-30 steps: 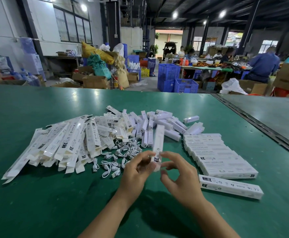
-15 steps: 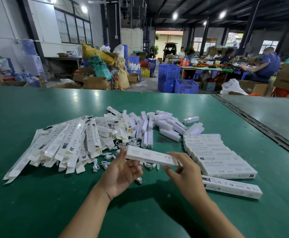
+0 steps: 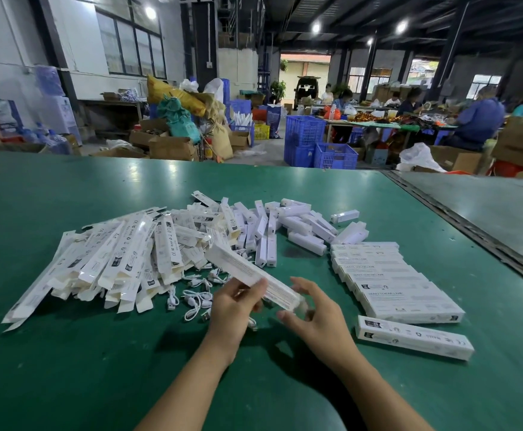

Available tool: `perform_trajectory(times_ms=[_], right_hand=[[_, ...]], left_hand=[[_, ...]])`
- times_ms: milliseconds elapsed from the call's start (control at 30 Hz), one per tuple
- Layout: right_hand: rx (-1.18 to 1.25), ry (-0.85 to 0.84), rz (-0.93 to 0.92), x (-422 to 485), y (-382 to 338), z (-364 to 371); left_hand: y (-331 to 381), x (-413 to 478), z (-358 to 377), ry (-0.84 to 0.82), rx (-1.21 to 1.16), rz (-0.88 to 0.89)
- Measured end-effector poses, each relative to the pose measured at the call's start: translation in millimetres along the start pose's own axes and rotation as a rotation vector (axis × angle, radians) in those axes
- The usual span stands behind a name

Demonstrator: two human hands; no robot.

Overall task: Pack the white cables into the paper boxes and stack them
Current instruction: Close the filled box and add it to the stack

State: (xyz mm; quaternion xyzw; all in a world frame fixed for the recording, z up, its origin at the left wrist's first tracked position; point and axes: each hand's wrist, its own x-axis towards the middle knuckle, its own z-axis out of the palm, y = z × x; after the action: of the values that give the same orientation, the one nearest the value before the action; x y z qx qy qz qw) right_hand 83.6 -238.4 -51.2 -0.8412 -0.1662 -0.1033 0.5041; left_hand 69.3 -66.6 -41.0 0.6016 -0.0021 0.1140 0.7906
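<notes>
A long white paper box (image 3: 247,272) is held slanted above the green table (image 3: 67,368), its far end up-left. My left hand (image 3: 233,309) grips its middle, and my right hand (image 3: 313,312) holds its near end with curled fingers. Loose white cables (image 3: 196,298) lie on the table just left of my hands. A heap of flat unfolded boxes (image 3: 114,259) spreads to the left. A neat row of packed boxes (image 3: 387,281) lies to the right, with one more packed box (image 3: 412,335) in front of it.
Several small white blocks (image 3: 300,231) are scattered behind the cables. A seam (image 3: 471,231) divides this table from another at the right. Beyond the far edge stand blue crates (image 3: 316,144), cardboard boxes and seated people at other tables.
The box went from upright to lying across both hands, and is now slanted with its far end raised to the left. My hands have come closer together.
</notes>
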Motion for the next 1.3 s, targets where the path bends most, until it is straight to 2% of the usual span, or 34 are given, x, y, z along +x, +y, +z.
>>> perform_trajectory(times_ms=[67,200,333,433,633,833,1300], right_hand=[[-0.026,0.005,0.022,6,9,3],[-0.33,-0.007,0.046,23,20,14],[-0.4,-0.062,0.04,48,24,28],[-0.514,-0.129,0.077,70,27,34],[-0.537,-0.257,0.171,100,32,40],[-0.636,-0.352,0.156,107,37,40],[-0.41,0.048,0.152,62,29,24]], left_hand=[[1,5,-4,0.143,-0.039,0.01],[-3,14,-12,0.405,-0.056,0.072],[-10,17,-7,0.542,-0.068,0.042],[-12,18,-6,0.556,-0.054,0.047],[-16,22,-8,0.587,-0.055,0.044],[-16,25,-7,0.601,-0.077,0.017],[-10,21,-10,0.546,-0.194,-0.042]])
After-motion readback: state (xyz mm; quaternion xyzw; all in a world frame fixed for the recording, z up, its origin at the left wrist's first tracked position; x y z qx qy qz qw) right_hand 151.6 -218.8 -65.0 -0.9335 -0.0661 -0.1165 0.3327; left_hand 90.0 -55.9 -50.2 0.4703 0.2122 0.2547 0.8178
